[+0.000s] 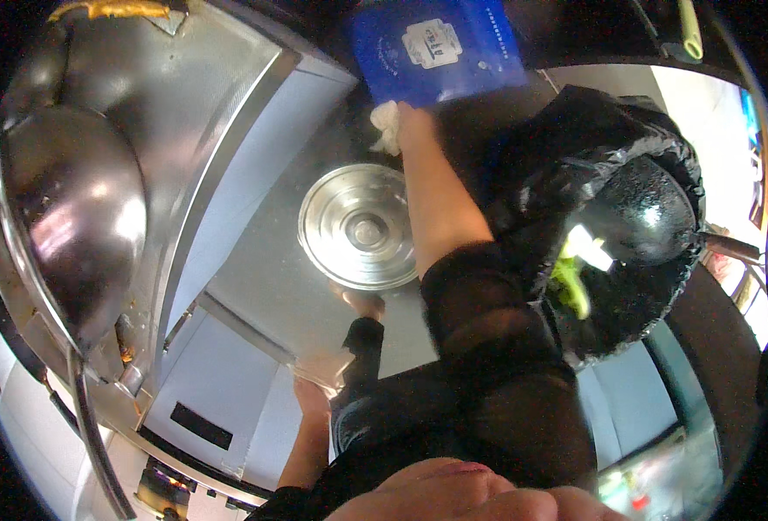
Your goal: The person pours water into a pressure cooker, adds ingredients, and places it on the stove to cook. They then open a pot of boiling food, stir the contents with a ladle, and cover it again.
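My right hand [416, 127] grips a crumpled white cloth [385, 124] at the lower edge of a blue package [384, 65] with a white label. Under my right forearm, a round, ringed stainless steel lid [338, 221] with a central knob rests on the grey counter [260, 260]; the forearm hides its right edge. My left hand [311, 394], low near the counter's front edge, holds clear plastic film [322, 371]. Just below the lid shows a smaller hand-like shape with a dark sleeve; I cannot tell whether it is a reflection.
A large steel wok [88, 215] sits on the metal stove top [182, 78] at left. On the right stands a bin lined with a black plastic bag [534, 163], holding green scraps [571, 286]. A dark round pan [644, 215] with a brown handle lies over its far side.
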A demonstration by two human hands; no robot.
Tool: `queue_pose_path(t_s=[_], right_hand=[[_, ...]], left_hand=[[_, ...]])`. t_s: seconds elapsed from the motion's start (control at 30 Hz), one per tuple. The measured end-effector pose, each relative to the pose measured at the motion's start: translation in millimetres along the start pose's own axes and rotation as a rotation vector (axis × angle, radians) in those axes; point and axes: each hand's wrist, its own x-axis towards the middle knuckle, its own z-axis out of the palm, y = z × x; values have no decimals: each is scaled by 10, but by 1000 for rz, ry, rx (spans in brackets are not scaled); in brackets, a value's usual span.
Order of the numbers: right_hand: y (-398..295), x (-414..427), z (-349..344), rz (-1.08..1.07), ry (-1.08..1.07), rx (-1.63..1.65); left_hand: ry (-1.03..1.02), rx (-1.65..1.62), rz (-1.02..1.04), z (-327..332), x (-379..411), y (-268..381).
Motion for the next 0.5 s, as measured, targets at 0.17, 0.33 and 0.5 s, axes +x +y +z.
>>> queue_pose_path(t_s=[0.17,0.33,0.5], right_hand=[[-632,-21,-27,-159,-97,-49],[-1602,-321,-238,-65,-314,621],[-2168,-46,-322,-100,-437,816]], left_hand=[[-77,62,-187,837,-711,416],[-280,-72,-191,667,-797,26],[-394,-133,-230,1160,-1354,627]])
